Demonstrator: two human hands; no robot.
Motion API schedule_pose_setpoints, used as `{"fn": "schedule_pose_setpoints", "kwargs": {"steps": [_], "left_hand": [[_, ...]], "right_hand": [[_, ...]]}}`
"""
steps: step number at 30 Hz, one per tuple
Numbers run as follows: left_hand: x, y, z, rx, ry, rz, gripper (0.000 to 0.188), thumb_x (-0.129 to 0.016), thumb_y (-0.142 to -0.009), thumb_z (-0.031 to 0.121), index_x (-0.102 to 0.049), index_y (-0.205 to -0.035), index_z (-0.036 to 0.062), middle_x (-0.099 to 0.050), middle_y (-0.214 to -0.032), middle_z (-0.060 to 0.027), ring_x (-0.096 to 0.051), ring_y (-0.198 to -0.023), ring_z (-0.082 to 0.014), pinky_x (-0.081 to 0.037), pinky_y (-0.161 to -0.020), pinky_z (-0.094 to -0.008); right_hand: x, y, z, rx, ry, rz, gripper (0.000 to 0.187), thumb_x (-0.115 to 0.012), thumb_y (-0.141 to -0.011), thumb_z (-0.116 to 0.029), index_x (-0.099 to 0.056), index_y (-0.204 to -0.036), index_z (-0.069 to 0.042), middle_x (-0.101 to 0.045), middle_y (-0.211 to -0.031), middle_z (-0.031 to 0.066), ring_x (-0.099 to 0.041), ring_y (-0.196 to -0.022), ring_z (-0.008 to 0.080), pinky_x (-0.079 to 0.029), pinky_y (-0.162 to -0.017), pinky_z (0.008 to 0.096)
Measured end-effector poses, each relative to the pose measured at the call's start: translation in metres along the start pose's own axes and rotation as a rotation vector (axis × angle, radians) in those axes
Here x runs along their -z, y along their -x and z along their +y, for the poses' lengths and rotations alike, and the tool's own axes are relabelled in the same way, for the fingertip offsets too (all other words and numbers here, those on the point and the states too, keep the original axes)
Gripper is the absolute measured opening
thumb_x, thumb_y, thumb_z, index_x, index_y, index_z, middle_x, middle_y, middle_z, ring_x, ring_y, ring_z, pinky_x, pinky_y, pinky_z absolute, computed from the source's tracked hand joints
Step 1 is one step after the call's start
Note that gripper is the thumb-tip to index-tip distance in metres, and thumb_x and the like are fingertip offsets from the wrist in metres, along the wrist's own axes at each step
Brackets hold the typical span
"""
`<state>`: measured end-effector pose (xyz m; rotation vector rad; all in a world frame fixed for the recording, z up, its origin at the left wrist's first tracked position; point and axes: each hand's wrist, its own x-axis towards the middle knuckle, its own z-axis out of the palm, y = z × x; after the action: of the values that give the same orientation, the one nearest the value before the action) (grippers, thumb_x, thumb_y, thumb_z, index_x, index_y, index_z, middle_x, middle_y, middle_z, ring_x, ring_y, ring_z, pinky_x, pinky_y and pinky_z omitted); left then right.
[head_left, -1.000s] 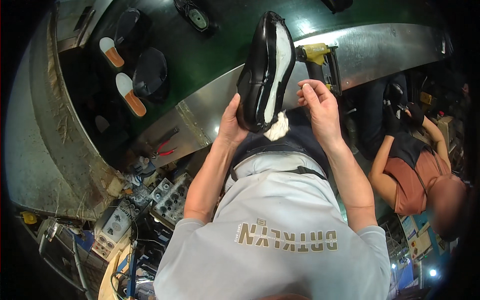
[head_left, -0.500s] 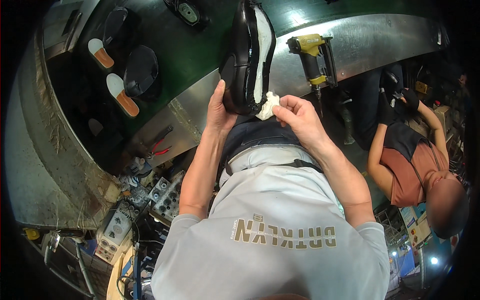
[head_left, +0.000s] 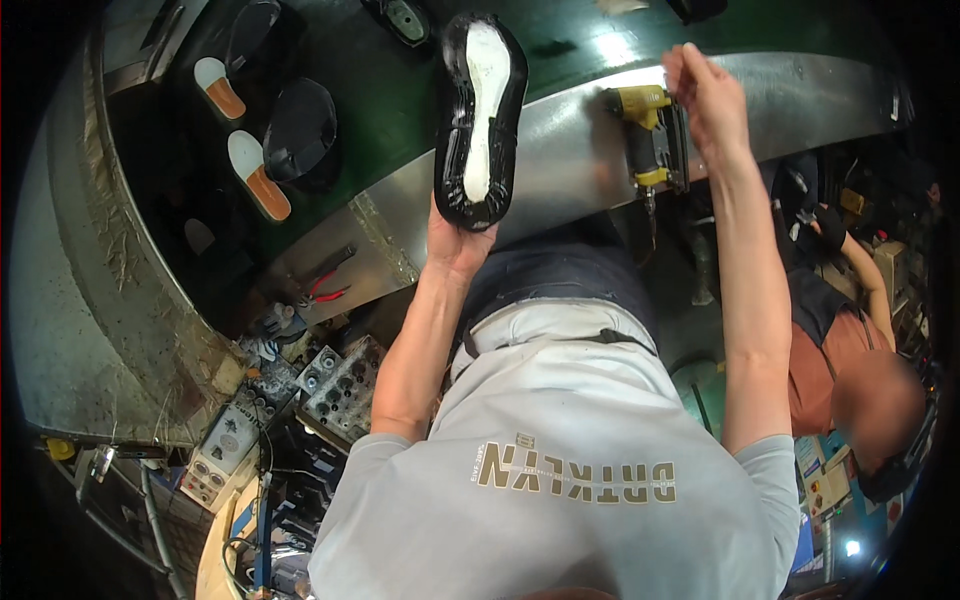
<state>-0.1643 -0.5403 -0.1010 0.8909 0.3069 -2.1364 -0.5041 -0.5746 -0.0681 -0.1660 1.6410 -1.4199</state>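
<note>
A black shoe upper (head_left: 452, 130), stretched over its form, stands upside down in my left hand (head_left: 457, 243). The fingers wrap the lower end, mostly hidden behind it. Its underside faces up, with a long white insole (head_left: 487, 110) ringed by glossy, pleated black edges. My right hand (head_left: 708, 95) is raised over the metal bench edge, slightly blurred, with its fingers loosely bent and nothing visible in them. Just left of it lies a yellow and black air stapler (head_left: 645, 125). An off-white crumpled scrap (head_left: 622, 5) is partly cut off at the top edge.
On the green bench (head_left: 560, 60) at left lie two white and brown insoles (head_left: 258, 175) and black shoe parts (head_left: 300, 130). Red-handled pliers (head_left: 328, 285) rest on the metal ledge. A control box (head_left: 338, 385) stands below. A co-worker (head_left: 835, 350) sits at right.
My right hand has left the shoe, moving up and right, and has let go of the crumpled white cloth. The shoe has been turned so its underside faces up.
</note>
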Motion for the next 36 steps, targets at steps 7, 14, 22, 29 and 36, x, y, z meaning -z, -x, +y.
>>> {"fn": "schedule_pose_setpoints", "kwargs": {"steps": [7, 14, 22, 29, 36], "left_hand": [[0.011, 0.015, -0.013, 0.091, 0.236, -0.005, 0.036, -0.061, -0.090, 0.022, -0.058, -0.119, 0.0015, -0.064, -0.107, -0.0158, -0.063, -0.085, -0.0215, -0.057, -0.074, -0.0313], [-0.001, 0.024, -0.031, 0.055, 0.206, -0.026, 0.033, -0.057, -0.093, 0.025, -0.059, -0.115, 0.0012, -0.062, -0.105, -0.0154, -0.059, -0.077, -0.0192, -0.051, -0.066, -0.0291], [-0.021, 0.024, -0.043, 0.157, -0.029, -0.134, 0.054, -0.067, -0.087, 0.037, -0.055, -0.127, 0.0016, -0.065, -0.116, -0.0139, -0.067, -0.099, -0.0232, -0.059, -0.085, -0.0362], [-0.018, 0.022, -0.042, 0.218, -0.224, -0.169, 0.064, -0.073, -0.081, 0.039, -0.054, -0.128, 0.0014, -0.064, -0.118, -0.0149, -0.066, -0.101, -0.0248, -0.058, -0.086, -0.0382], [-0.031, 0.004, -0.044, 0.353, -0.225, -0.139, 0.057, -0.070, -0.084, 0.035, -0.054, -0.129, 0.0029, -0.064, -0.118, -0.0137, -0.066, -0.100, -0.0239, -0.057, -0.087, -0.0359]], "right_hand": [[-0.016, 0.081, 0.062, -0.168, 0.060, -0.410, 0.047, -0.065, -0.091, -0.036, -0.058, -0.117, 0.003, -0.066, -0.097, 0.0080, -0.062, -0.085, 0.0127, -0.048, -0.075, 0.0252], [-0.075, 0.116, 0.037, -0.258, -0.172, -0.648, 0.075, -0.068, -0.086, -0.037, -0.035, -0.139, 0.003, -0.050, -0.129, 0.0174, -0.048, -0.121, 0.0219, -0.033, -0.106, 0.0372], [-0.071, 0.123, 0.033, -0.300, -0.420, -0.614, 0.049, -0.065, -0.084, -0.017, -0.047, -0.126, 0.000, -0.060, -0.111, 0.0099, -0.062, -0.099, 0.0179, -0.053, -0.087, 0.0347], [-0.056, 0.142, 0.029, -0.182, -0.394, -0.691, 0.065, -0.066, -0.079, -0.013, -0.038, -0.136, 0.000, -0.055, -0.120, 0.0120, -0.056, -0.110, 0.0212, -0.047, -0.095, 0.0368], [-0.057, 0.157, 0.007, 0.286, 0.025, -0.697, 0.073, -0.074, -0.075, -0.007, -0.036, -0.137, 0.000, -0.053, -0.122, 0.0116, -0.053, -0.112, 0.0180, -0.043, -0.098, 0.0341]]}}
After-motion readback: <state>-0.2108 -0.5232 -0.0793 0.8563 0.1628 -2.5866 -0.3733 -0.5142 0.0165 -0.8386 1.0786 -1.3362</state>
